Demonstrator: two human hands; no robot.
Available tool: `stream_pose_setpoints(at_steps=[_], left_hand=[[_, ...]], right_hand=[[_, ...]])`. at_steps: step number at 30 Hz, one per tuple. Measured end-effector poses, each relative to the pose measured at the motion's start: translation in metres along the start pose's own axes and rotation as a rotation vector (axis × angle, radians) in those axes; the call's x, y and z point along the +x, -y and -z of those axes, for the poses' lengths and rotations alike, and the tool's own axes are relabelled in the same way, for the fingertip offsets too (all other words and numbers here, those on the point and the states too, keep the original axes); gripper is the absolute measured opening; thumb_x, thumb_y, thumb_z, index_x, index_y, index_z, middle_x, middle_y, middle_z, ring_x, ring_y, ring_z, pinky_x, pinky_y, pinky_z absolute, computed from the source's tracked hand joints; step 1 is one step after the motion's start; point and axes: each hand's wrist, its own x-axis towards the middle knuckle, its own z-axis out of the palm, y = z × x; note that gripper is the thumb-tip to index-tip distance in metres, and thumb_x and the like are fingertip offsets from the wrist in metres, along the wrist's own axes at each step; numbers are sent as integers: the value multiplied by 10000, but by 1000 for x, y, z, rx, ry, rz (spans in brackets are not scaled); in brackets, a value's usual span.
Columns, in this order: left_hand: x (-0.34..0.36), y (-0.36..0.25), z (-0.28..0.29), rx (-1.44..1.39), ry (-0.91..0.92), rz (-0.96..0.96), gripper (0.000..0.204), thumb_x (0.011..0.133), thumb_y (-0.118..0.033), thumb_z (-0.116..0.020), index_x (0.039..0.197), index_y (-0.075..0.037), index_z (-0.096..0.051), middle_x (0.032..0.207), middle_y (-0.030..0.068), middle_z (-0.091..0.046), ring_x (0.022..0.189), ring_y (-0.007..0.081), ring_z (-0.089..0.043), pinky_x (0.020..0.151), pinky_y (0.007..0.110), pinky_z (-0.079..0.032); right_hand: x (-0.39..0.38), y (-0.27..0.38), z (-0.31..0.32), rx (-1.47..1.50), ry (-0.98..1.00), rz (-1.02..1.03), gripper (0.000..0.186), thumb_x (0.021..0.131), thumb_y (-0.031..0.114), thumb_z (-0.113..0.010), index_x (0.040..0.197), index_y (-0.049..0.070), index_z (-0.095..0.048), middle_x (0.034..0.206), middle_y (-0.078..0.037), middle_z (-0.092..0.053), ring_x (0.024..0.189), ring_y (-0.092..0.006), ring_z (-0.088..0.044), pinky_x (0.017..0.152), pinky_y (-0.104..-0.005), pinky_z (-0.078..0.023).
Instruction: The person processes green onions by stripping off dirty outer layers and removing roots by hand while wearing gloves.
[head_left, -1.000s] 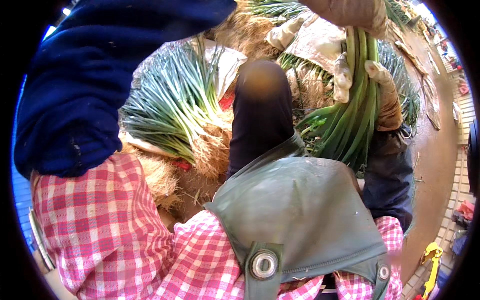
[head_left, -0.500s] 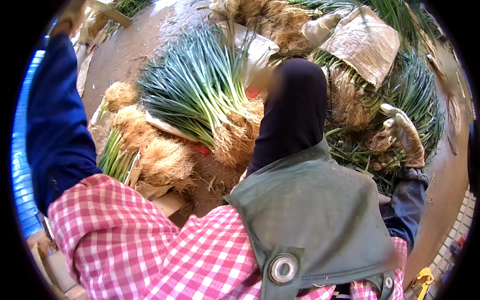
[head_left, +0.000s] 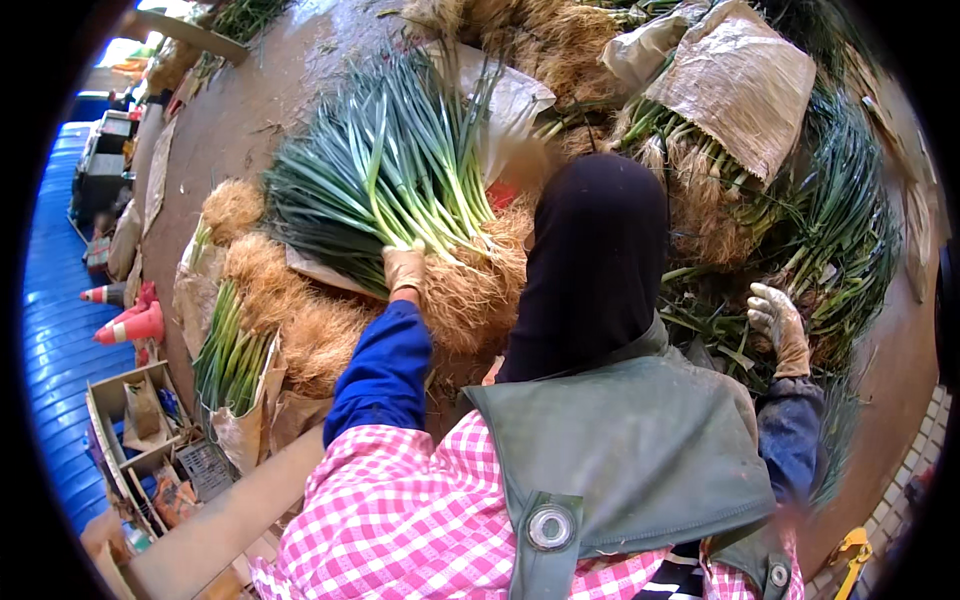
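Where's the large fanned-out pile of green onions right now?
In the head view, the large fanned-out pile of green onions lies left of centre, with the gloved left hand at its near edge and a pale sack at its upper right.

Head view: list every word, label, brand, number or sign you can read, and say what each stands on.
None can be read.
Grey panel in the divided crate: fine marks, too small and blurred to make out.
Woven sack over the bundles: no lettering visible.
Traffic cone: pale bands, no lettering visible.
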Motion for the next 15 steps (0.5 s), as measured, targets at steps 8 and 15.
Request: stream_pose_setpoints(at_steps=[8, 15], left_hand=[[41, -95, 58, 665, -387, -719, 407, 776, -427, -634, 1038, -116, -663, 855, 81, -627, 804, 258, -615, 690, 373, -493], [138, -102, -15, 1148, -150, -875, 92, 698, -111, -622, 688, -106, -713, 730, 103, -679, 704, 265, -682, 574, 370, -542]], right_hand=[[2, -29, -34, -97, 51, -131, 459, 878, 413, -559, 1178, 66, -571, 905, -19, -627, 713, -106, -593, 682, -262, -479], [3, -10, -59, -97, -65, -249, 340, 852, 351, -610, 1066, 87, -624, 875, -51, -658, 692, -120, -612, 658, -248, -495]])
